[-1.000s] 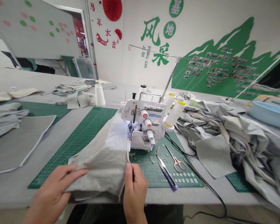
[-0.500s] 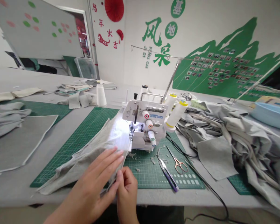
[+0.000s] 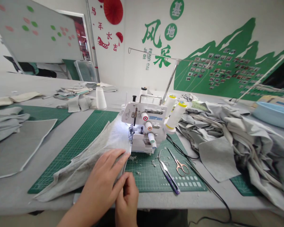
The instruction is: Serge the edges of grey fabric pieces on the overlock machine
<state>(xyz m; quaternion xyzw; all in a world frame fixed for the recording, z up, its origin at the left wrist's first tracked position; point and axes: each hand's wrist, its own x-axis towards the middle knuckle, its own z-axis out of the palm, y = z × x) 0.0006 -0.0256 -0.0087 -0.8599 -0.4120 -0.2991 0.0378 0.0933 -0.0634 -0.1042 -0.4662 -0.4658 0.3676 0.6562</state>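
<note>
Since the earliest frame, the left hand (image 3: 104, 181) is coming off the far-left fold and is now lying nearer the machine; the right hand (image 3: 127, 195) is sitting slightly lower and further left.

Left hand: spreading open, palm down, fingers pressing on the creased pale grey cloth (image 3: 78, 173), thumb meeting the right hand. Right hand: closing on the cloth's right-hand edge, its fingertips partly hidden. Cloth is running from under the white overlock sewing machine's (image 3: 144, 126) lit needle area, fanning out toward the near left over a green gridded cutting mat (image 3: 151, 181).

Machine is standing around the middle of the grey-covered table (image 3: 161, 200), white thread cones with yellow ends (image 3: 177, 116) rising just beside it. Purple-handled thread snips (image 3: 171, 181) and copper-handled scissors (image 3: 181, 167) are lying on the mat, right of the hands, near the table's front edge. Rumpled grey fabric heap (image 3: 251, 142) is covering much of the table's right side, a light blue plastic basin (image 3: 274, 115) sitting behind it. White thread cone (image 3: 100, 99) is standing upright left of the machine.
</note>
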